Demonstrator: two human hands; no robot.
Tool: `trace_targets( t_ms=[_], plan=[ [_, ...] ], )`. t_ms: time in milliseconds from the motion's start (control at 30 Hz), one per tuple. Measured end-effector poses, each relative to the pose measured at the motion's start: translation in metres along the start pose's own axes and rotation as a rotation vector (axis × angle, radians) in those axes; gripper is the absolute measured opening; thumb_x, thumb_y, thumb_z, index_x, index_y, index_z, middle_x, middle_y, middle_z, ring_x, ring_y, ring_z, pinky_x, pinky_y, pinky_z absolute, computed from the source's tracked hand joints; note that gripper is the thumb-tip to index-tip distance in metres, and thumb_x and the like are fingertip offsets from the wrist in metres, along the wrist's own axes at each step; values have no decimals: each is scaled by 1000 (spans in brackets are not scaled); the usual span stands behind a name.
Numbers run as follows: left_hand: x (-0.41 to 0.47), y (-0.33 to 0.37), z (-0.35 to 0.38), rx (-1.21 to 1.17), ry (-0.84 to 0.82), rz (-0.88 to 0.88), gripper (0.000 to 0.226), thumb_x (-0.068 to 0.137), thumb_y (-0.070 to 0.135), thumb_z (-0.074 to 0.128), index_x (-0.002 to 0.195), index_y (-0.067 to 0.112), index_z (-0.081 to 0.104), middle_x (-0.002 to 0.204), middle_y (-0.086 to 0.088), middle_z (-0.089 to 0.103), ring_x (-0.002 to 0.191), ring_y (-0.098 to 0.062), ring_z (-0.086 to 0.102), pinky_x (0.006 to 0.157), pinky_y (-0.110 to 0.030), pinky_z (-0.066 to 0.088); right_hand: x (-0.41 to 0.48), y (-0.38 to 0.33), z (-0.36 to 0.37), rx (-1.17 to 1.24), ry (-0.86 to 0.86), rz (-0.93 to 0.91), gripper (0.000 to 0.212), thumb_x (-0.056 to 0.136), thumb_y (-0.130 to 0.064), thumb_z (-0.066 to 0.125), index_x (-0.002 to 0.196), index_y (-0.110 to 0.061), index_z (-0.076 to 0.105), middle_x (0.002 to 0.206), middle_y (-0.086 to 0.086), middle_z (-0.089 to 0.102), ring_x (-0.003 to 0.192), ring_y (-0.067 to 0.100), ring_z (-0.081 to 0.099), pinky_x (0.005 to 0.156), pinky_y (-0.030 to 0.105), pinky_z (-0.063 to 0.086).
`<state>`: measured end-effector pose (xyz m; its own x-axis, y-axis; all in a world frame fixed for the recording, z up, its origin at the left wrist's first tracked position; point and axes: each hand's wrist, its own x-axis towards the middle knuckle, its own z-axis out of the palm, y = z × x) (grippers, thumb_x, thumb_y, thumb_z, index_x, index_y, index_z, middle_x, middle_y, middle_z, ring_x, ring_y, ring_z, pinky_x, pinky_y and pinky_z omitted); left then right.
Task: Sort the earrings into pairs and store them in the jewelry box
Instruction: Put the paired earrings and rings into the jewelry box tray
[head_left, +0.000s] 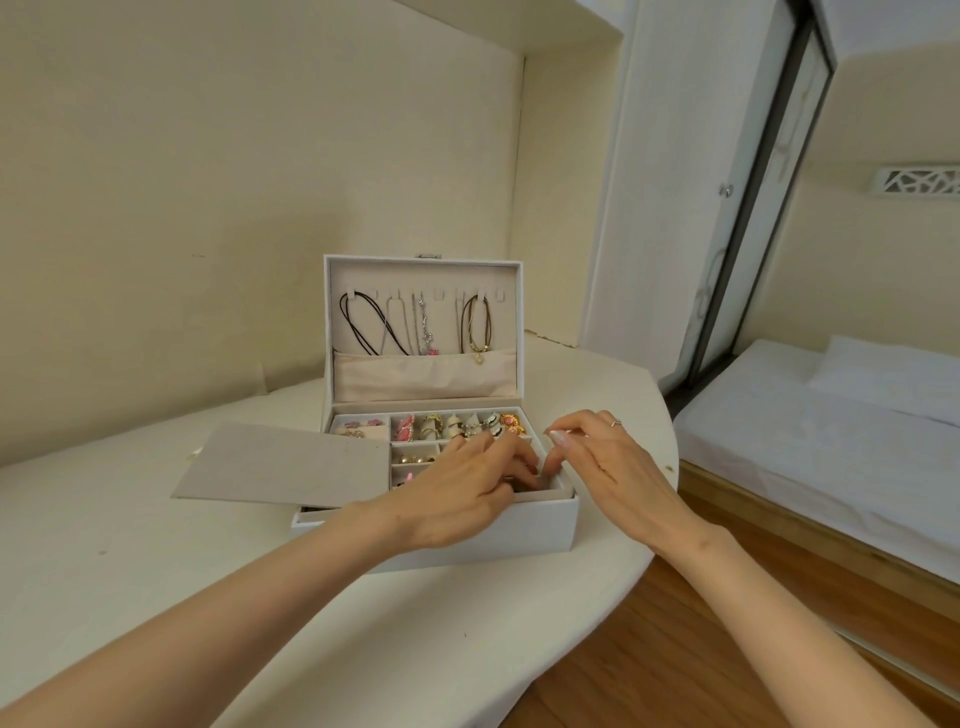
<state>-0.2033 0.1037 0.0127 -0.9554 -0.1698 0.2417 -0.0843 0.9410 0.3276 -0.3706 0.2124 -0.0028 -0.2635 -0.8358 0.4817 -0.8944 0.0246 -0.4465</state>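
Observation:
A white jewelry box (530, 535) stands open on the table, its lid upright with necklaces (415, 325) hanging inside. The top tray holds pink earrings (358, 425), a row of rings (457, 425) and gold earrings (413, 458) in small compartments. My left hand (462, 488) lies over the tray's right side, fingers reaching down into a front-right compartment. My right hand (608, 457) hovers at the box's right edge, its fingertips dipping into the same compartment. What the fingers touch is hidden.
A grey flat panel (280, 462) lies across the box's left side, overhanging the cream table (156, 571). The table's curved edge runs close to the box on the right. A wooden floor (701, 649) and a bed (831, 441) lie beyond.

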Motion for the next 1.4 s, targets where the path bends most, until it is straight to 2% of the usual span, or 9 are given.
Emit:
trace_targets(
  t_ms=[267,400,567,700,800,900,1133,1267,1400],
  plan=[
    [-32,3,-9,35,418,54,19,89,34,39,102,27,52,93,17,56,83,1,47,76,-21,42,-7,2,5,58,31,-28,15,93,-32,51,94,-28,66,106,-16,55,105,0,47,87,15,39],
    [-79,10,1,97,417,66,7,89,35,42,89,31,48,80,21,49,69,4,45,62,-16,40,-20,-11,8,123,75,2,13,91,-23,57,100,-32,61,107,-14,55,100,1,52,81,10,42],
    [-149,5,18,-283,604,-346,31,65,54,41,87,34,51,88,11,59,77,-4,55,59,-9,38,-42,-21,9,226,180,169,26,91,-16,57,117,-22,55,115,-10,54,93,-1,53,72,0,41],
    [-172,-11,13,-557,848,-682,60,64,43,58,118,21,46,109,-4,54,85,-12,50,71,-18,38,-48,-27,14,271,218,236,31,91,-18,57,121,-20,53,116,-9,55,92,-3,52,68,4,42],
    [-165,-13,4,-448,832,-701,60,83,33,60,136,18,35,133,0,40,109,-12,41,91,-29,34,-46,-33,19,300,236,243,29,92,-18,56,120,-22,51,116,-7,56,92,-3,52,69,5,41],
    [-152,-7,-1,-299,735,-537,78,71,60,43,142,31,26,133,14,34,120,-3,30,104,-31,28,-43,-36,21,331,245,251,29,93,-19,55,120,-27,49,117,-7,56,97,2,52,74,7,39],
    [-118,8,0,-64,497,-284,55,73,62,27,128,55,27,124,42,23,118,27,9,99,-2,0,-37,-38,15,390,206,193,34,98,-25,41,132,-32,40,118,-17,56,110,-4,49,82,4,33],
    [-109,1,9,65,427,-283,53,76,61,22,126,49,36,124,37,32,117,29,8,104,-10,-8,-38,-36,15,491,183,199,33,99,-30,35,132,-36,40,119,-21,52,111,-13,44,85,-1,35],
    [-105,0,10,146,416,-261,59,76,60,17,128,40,38,123,34,32,120,19,16,105,-14,-8,-37,-23,21,307,182,182,29,99,-28,38,116,-29,61,128,-15,48,120,1,39,100,15,33]
  ],
)
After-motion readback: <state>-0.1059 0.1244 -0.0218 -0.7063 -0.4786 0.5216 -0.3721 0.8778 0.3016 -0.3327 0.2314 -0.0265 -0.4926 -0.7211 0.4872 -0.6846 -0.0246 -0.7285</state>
